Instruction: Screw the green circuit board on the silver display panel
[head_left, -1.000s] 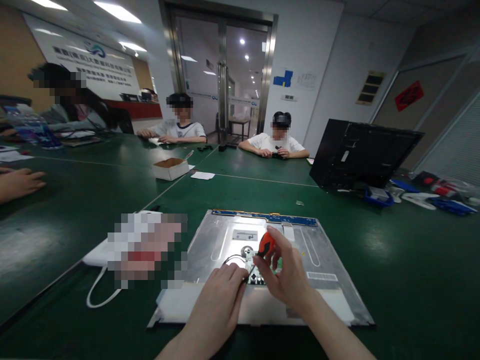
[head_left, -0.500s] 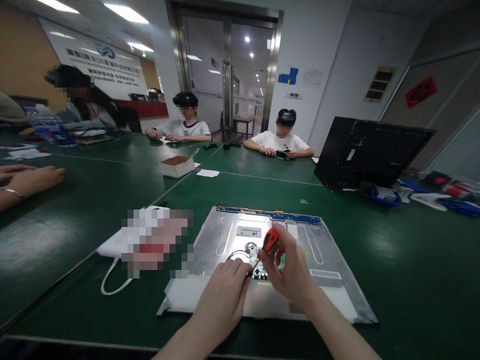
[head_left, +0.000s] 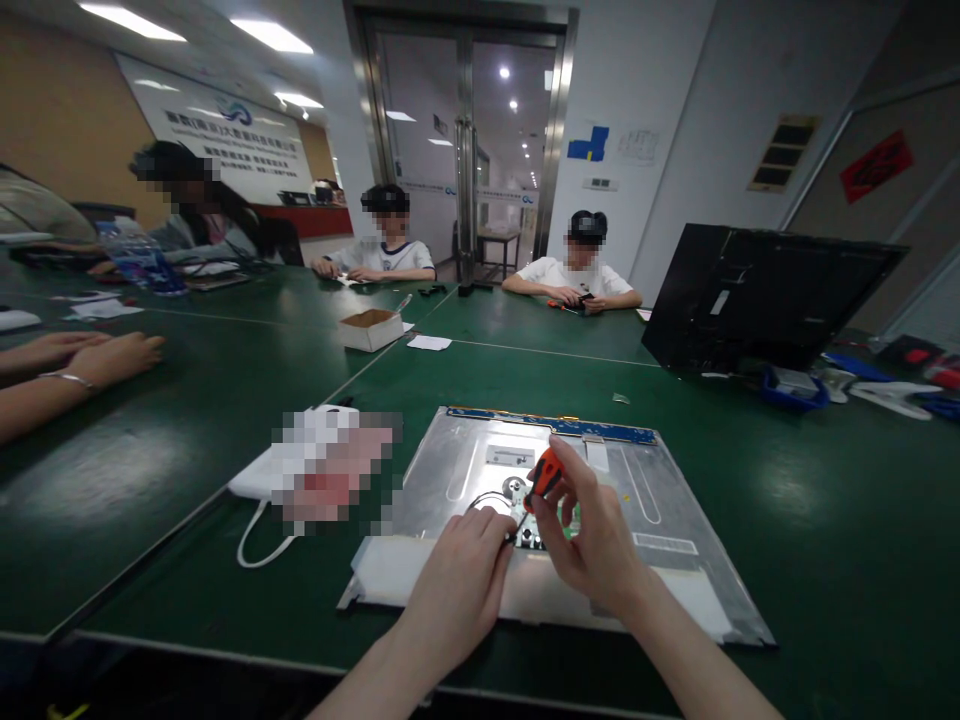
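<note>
My right hand (head_left: 596, 540) grips the orange-and-black handle of a screwdriver (head_left: 547, 474), its shaft slanting down and left. Close by, my left hand (head_left: 463, 568) has its fingers bent together around the shaft's lower end; whatever they pinch there is hidden. Both hands are over a flat silver display panel (head_left: 472, 440) lying on the table. Beneath the screwdriver sits a small board (head_left: 531, 536) with connectors, partly covered by my hands. A thin dark cable (head_left: 487, 496) curves beside it. Along the panel's far edge runs a blue circuit strip (head_left: 555, 426).
Left of the panel lies a white device (head_left: 255, 475) with a white cable, partly blurred out. A small open box (head_left: 371, 330) and a paper (head_left: 429, 343) lie farther back. A black monitor casing (head_left: 765, 300) stands at right. Other people sit around the green table (head_left: 840, 540).
The view has shifted slightly, so most things appear farther right. My right hand still holds the screwdriver over the board, and my left hand stays beside its tip.
</note>
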